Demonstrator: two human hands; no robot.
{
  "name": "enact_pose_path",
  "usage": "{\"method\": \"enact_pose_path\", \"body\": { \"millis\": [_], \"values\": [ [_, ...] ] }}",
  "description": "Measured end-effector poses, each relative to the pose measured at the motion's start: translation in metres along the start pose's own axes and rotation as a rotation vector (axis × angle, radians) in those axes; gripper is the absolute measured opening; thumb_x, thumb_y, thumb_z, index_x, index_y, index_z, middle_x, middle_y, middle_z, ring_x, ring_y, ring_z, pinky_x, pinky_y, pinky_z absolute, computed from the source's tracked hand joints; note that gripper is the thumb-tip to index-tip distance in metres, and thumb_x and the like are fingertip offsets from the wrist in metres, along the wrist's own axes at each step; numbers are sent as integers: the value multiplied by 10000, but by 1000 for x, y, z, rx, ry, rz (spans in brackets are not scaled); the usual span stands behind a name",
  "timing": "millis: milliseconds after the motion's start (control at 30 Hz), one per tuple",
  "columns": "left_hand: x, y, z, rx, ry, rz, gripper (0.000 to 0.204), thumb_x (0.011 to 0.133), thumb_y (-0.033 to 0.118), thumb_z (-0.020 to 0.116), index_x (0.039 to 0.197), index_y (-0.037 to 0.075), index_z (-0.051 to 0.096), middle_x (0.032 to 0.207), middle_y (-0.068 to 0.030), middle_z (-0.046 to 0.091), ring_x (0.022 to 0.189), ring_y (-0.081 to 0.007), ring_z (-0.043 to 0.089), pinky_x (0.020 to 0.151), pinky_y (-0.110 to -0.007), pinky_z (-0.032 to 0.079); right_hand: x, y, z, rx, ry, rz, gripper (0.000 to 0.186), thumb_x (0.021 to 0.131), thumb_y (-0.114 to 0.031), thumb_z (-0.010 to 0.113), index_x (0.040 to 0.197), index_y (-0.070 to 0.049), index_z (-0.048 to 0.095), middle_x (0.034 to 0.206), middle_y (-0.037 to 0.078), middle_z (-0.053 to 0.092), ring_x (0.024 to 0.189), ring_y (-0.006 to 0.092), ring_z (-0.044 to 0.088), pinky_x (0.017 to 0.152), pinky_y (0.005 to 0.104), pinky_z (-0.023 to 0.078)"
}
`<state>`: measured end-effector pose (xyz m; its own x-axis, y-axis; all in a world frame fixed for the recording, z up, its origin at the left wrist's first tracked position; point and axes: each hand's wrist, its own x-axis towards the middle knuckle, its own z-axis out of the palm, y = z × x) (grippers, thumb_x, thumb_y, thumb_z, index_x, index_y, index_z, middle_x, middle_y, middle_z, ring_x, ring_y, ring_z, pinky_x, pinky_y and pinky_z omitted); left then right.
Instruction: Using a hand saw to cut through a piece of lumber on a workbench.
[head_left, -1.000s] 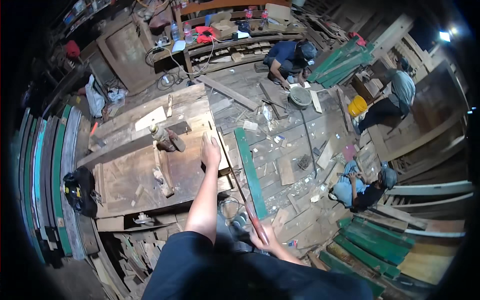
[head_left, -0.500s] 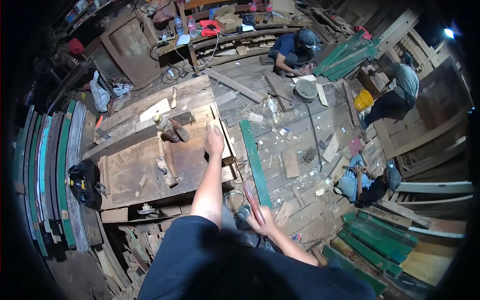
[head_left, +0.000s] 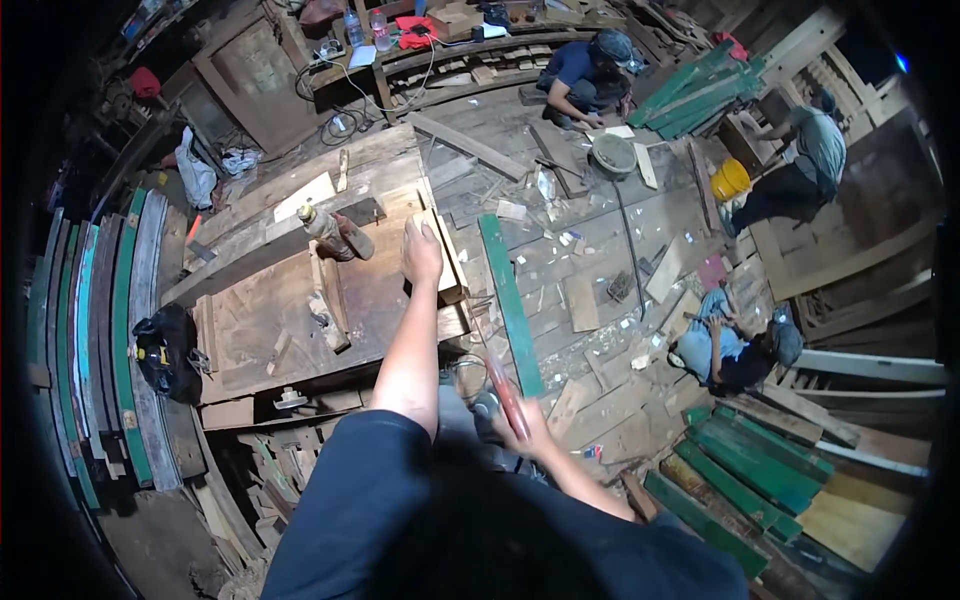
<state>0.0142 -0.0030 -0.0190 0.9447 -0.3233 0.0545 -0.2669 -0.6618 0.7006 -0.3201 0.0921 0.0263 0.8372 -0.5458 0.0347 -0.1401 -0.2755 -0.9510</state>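
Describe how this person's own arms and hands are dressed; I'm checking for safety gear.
Both forearms are bare from above the elbow down. The left hand and right hand wear no gloves, and no watch or wristband shows. The upper arms are covered by short dark navy sleeves, plain and unmarked.

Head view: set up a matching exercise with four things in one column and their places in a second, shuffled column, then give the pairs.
Things:
1. left hand
2. right hand
3. yellow bucket
4. black bag

Places:
A. on the floor near a seated person, upper right
B. pressed on the wooden workbench
C. left of the bench, by the stacked boards
D. low beside the bench, gripping a reddish stick

Pairs: 1-B, 2-D, 3-A, 4-C
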Motion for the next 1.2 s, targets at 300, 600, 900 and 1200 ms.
{"method": "enact_pose_path", "body": {
  "millis": [300, 600, 900, 1200],
  "values": [
    [6, -6, 10, -66, -15, 31, 483, 954, 370, 351, 1351, 95, 378, 1233, -193, 557, 1094, -394, 547, 902, -494, 430, 149, -37, 4, 121, 146, -160, 173, 741, -112, 610, 666, -16, 487, 549, 100, 476, 490, 199, 479, 499, 352, 403],
    [-12, 18, -8, -59, -118, -74, 503, 967, 365, 346, 1362, 56, 381, 1304, -224, 501, 1187, -391, 488, 979, -457, 391, 138, -13, -51, 205, 374, -68, 228, 847, -125, 629, 688, -30, 495, 607, -20, 450, 564, 69, 401, 512, 264, 350],
    [-11, 23, 10, -186, -109, -8, 484, 957, 329, 405, 1355, 54, 384, 1287, -241, 505, 1161, -405, 499, 959, -462, 395, -114, 163, -68, -301, 329, 510, 262, 805, -265, 648, 825, -8, 602, 683, 154, 608, 591, 261, 578, 587, 366, 454],
    [-11, 4, -7, -117, -70, 61, 633, 926, 443, 461, 1438, 119, 279, 1378, -233, 433, 1233, -399, 448, 1008, -451, 358, -309, 121, 33, 294, 332, 669, 377, 837, -347, 617, 1012, -17, 667, 921, 176, 673, 814, 256, 647, 737, 376, 498]
  ]
}}
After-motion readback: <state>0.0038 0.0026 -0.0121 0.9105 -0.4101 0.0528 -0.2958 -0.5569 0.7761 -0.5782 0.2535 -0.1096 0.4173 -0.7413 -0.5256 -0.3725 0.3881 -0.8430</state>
